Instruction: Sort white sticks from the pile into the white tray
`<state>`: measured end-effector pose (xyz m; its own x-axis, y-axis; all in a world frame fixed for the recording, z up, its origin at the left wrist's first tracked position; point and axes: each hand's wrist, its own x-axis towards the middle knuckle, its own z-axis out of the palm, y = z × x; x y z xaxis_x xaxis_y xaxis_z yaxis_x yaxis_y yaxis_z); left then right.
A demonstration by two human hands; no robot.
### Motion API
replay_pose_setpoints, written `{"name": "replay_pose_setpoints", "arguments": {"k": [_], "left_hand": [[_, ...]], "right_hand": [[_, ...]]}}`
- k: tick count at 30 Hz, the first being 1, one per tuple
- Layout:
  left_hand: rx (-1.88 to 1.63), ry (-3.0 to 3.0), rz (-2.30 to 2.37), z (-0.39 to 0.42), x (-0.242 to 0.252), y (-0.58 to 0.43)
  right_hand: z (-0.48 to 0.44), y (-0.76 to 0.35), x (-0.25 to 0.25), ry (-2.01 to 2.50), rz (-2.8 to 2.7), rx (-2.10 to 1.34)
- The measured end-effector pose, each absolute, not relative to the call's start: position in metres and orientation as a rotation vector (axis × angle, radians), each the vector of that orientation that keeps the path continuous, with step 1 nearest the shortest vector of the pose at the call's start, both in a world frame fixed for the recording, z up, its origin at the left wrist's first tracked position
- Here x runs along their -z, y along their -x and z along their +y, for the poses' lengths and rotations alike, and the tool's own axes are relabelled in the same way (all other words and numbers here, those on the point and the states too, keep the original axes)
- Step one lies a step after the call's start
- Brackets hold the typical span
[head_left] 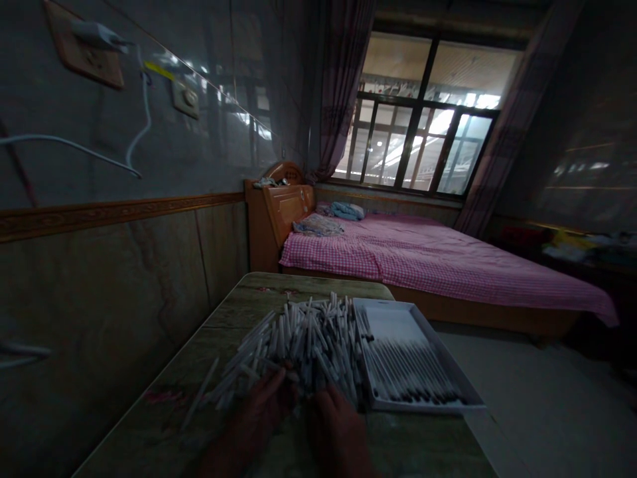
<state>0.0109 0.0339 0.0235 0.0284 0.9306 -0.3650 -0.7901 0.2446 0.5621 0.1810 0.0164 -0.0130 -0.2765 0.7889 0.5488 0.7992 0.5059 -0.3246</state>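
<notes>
A heap of thin whitish sticks (308, 332), perhaps pens, lies on the table (223, 325). Against its right side sits a shallow white box (395, 318) holding a row of slender sticks (413, 372) with dark ends toward me. My left hand (266, 405) is at the heap's near edge, its fingers closed; a pale stick end seems to show at the fingertips. Beside it on the right, my right hand (336, 421) is also closed at the near edge. What it holds is too dark and blurred to make out. One loose stick (200, 393) lies to the left.
Beyond the table stands a bed (398, 249) with a pink checked cover and wooden headboard (286, 209). A tiled wall (124, 299) with sockets and a white cable (74, 149) runs along the left. A curtained window (418, 126) is behind.
</notes>
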Motion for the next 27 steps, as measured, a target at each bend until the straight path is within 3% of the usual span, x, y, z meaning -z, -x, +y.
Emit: {"name": "replay_pose_setpoints", "arguments": {"k": [9,27], "left_hand": [[-1.342,-0.376,0.797,0.027,-0.006,-0.027],[-1.36,-0.333,0.888,0.034,0.009,-0.033]], "right_hand": [[0.019,-0.19,-0.002,1.181,-1.569,-0.651],[0.024,-0.188,0.001,1.161,-1.518,-0.717]]}}
